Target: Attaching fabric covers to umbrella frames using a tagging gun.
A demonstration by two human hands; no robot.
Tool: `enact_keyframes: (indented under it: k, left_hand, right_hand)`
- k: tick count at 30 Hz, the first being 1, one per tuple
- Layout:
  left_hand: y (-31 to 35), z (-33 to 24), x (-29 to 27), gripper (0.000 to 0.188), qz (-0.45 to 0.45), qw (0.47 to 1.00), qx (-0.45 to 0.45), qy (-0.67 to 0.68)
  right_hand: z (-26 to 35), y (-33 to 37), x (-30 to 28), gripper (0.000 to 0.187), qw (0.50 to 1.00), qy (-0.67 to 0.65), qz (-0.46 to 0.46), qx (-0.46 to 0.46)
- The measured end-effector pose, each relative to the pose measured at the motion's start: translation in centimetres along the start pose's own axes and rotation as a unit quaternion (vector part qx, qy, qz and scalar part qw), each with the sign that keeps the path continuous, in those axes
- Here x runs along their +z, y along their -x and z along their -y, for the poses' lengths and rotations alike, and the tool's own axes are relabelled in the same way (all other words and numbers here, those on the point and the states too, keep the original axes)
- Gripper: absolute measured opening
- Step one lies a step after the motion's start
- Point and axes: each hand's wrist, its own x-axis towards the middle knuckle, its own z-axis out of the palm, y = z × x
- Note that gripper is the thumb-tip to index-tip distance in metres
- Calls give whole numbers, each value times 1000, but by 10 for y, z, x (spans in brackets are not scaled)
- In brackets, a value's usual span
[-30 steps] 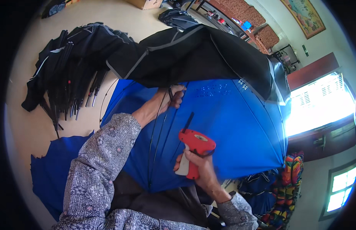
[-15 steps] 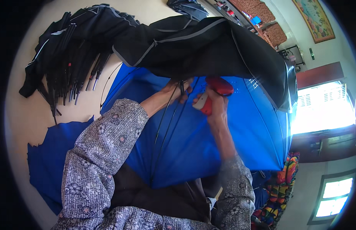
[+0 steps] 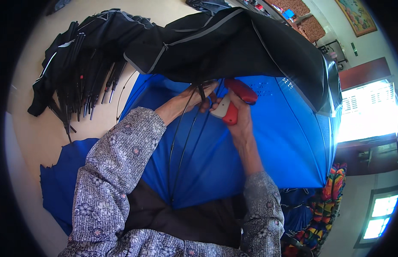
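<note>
An opened umbrella lies across my lap, its blue inside facing me and thin dark ribs running over it. Its black outer cloth with grey edging folds over at the far side. My left hand reaches in behind a rib, fingers curled around the middle of the umbrella; a short dark part crosses the fingers, and their exact hold is partly hidden. Close beside it, my right hand is closed around the grip of a red and white handheld tool. The tool's rounded red head points up under the black cloth.
Several folded black umbrellas lie piled at the left on a pale floor. Blue cloth spreads at the lower left. Multicoloured bundles stand at the right, below a bright window. Patterned seats are at the far right.
My right hand and the tool have shifted slightly left, nearer my left hand, and the tool's head is tilted more. The whole view has turned a little.
</note>
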Motion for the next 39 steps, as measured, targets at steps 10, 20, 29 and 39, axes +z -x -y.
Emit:
enact_keyframes:
  k: [10, 20, 29, 39]
  left_hand:
    - [5, -3, 0, 44, -4, 1000, -2, -15]
    - [2, -1, -2, 52, -2, 1000, -12, -8]
    - [16, -34, 1, 49, -9, 997, -70, 30]
    - [121, -15, 31, 33, 67, 974, -137, 170]
  right_hand:
    - [3, -12, -3, 29, 998, 6, 52, 22]
    - [-3, -28, -22, 24, 994, 76, 79, 0]
    - [3, 26, 10, 28, 998, -18, 50, -31]
    - [-18, 124, -3, 22, 997, -22, 6, 76]
